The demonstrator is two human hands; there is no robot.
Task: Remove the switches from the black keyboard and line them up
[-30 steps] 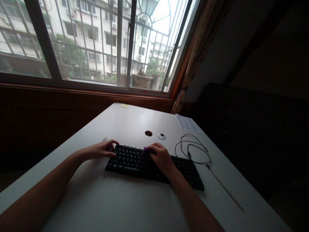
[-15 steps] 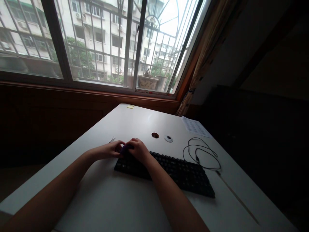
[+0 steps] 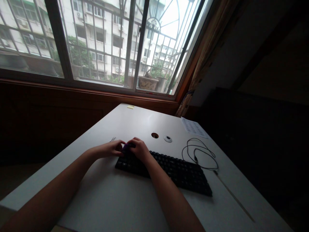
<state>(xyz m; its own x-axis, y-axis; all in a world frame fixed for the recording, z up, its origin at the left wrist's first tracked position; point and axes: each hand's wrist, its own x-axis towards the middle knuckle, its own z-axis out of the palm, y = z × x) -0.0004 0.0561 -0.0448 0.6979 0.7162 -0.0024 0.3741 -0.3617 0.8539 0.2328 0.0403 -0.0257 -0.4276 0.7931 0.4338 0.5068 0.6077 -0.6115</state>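
A black keyboard (image 3: 185,172) lies slantwise on the white table. Over its far left end, a small purple thing (image 3: 127,147), mostly hidden by fingers, rests against the keys; I cannot make out its kind. My right hand (image 3: 138,149) is bent over it from above, its fingers curled down around it. From the left, my left hand (image 3: 116,148) reaches to the same corner, thumb and fingers curved in a pinch whose tips meet the purple thing and the keyboard's edge.
A black cable (image 3: 201,153) lies looped beyond the keyboard's right part. Behind the keyboard are a round table hole (image 3: 154,135) and a grey ring-shaped cover (image 3: 168,139). Printed paper (image 3: 194,127) lies at the far right edge, a yellow note (image 3: 130,107) at the far corner. A thin strip (image 3: 234,196) lies right.
The view has shifted slightly. Both hands stay at the keyboard's left end, with only a slight movement of the fingers; a little more of the purple thing shows.
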